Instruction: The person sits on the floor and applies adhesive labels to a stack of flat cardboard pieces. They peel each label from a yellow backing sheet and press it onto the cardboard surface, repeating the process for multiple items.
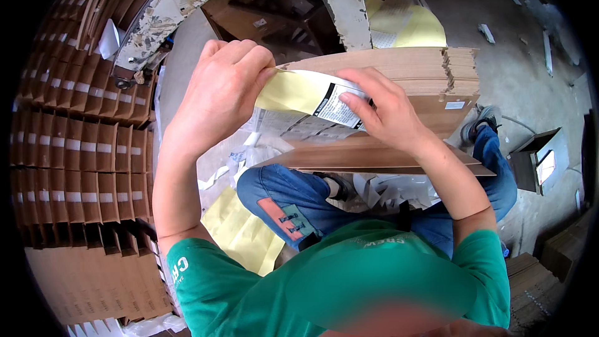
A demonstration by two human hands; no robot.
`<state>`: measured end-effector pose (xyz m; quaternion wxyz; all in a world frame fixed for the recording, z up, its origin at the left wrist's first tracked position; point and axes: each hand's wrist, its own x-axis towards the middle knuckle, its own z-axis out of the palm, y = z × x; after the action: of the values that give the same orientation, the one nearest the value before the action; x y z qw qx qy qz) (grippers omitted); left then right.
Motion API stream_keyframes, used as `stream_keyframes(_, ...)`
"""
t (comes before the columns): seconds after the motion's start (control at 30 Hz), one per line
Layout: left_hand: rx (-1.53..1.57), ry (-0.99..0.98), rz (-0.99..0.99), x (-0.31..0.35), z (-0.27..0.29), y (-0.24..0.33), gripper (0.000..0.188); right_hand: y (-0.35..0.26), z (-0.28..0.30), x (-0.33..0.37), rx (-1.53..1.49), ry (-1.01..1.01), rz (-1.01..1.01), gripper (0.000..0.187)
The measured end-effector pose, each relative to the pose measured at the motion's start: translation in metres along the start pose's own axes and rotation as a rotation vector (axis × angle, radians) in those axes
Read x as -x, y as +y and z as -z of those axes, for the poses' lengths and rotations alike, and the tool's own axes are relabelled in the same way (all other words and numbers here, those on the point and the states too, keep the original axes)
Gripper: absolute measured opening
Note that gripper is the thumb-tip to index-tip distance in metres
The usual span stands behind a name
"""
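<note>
A yellow-and-white printed paper label sheet [293, 92] bends between both hands beside a stack of flat brown cardboard [399, 65]; likely light, limp, easily creased, best held by its edges. The left hand [232, 80] pinches one end, fingers curled; the right hand [388, 111] grips the other, thumb in front.

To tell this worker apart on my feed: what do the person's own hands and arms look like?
The left hand and right hand are ungloved, with no ring or watch showing. The left sleeve is short and green, with white lettering; the right sleeve is also short and green. No cables show below either.
</note>
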<state>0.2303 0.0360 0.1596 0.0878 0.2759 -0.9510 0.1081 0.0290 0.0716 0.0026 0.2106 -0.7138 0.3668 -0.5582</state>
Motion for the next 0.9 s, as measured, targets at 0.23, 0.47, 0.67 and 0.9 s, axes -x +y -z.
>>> stream_keyframes(0.23,-0.001,0.059,0.012,0.002,-0.013,0.001,0.004,-0.001,0.000,0.004,-0.071,-0.109,-0.059,0.026)
stream_keyframes(0.47,-0.022,0.053,0.035,0.006,-0.022,0.001,0.004,-0.008,0.007,0.003,-0.244,-0.270,-0.317,0.021)
stream_keyframes(0.67,-0.047,0.113,0.007,0.008,-0.032,0.008,0.009,-0.004,0.019,0.003,-0.437,-0.369,-0.508,0.019)
stream_keyframes(0.9,0.422,-0.108,-0.014,-0.005,-0.063,0.028,0.018,-0.008,0.039,-0.004,-0.354,-0.471,-0.470,0.018)
